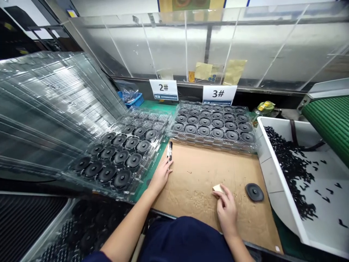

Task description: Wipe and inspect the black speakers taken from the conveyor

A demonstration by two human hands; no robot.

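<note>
My left hand [161, 175] is at the left edge of a brown cardboard sheet [196, 163]. Its fingers close around the lower end of a slim black-and-white pen-like tool [169, 150], whose exact kind I cannot make out. Over the right half of the cardboard, my right hand [227, 209] pinches a small cream-coloured block [218, 188] between thumb and fingers. A round black disc [254, 192] with a raised centre lies flat on the cardboard, to the right of that hand and apart from it.
Clear plastic trays of black discs stand behind the cardboard [211, 122] and at its left [117, 153]. Stacked clear trays [54, 102] lean at far left. A white bin [283, 203] of small black parts and a green conveyor belt [329, 120] flank the right.
</note>
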